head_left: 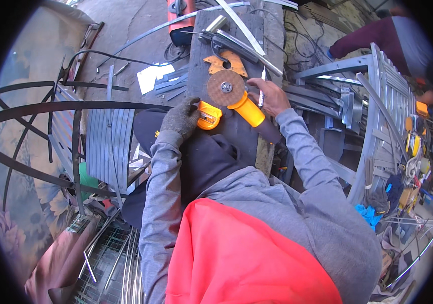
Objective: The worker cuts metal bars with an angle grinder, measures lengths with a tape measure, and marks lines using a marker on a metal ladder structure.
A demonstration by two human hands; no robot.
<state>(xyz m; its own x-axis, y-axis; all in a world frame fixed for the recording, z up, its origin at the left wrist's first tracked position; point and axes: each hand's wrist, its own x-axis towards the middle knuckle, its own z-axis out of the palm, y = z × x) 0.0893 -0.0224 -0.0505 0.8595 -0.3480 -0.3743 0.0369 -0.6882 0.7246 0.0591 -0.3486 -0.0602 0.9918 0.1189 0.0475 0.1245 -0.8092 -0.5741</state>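
Note:
My left hand [181, 119], in a dark grey knit glove, is closed round a yellow tape measure [209, 116] at the near left side of the bench. My bare right hand [273, 96] pinches a slim white marker [262, 90], its tip pointing away from me. Between the two hands lies an angle grinder [248, 110] with a yellow body and a large brown disc [225, 87] facing up. Beyond the disc sits a notched piece of wood [229, 63]. A hammer [217, 23] lies farther back on the dark wooden bench [200, 61].
Flat metal strips and white paper [151, 76] lie on the floor left of the bench. Curved black bars [64, 107] stand at the left, a grey metal frame [373, 101] at the right. A red machine [180, 17] stands beyond. Another person [378, 43] bends at far right.

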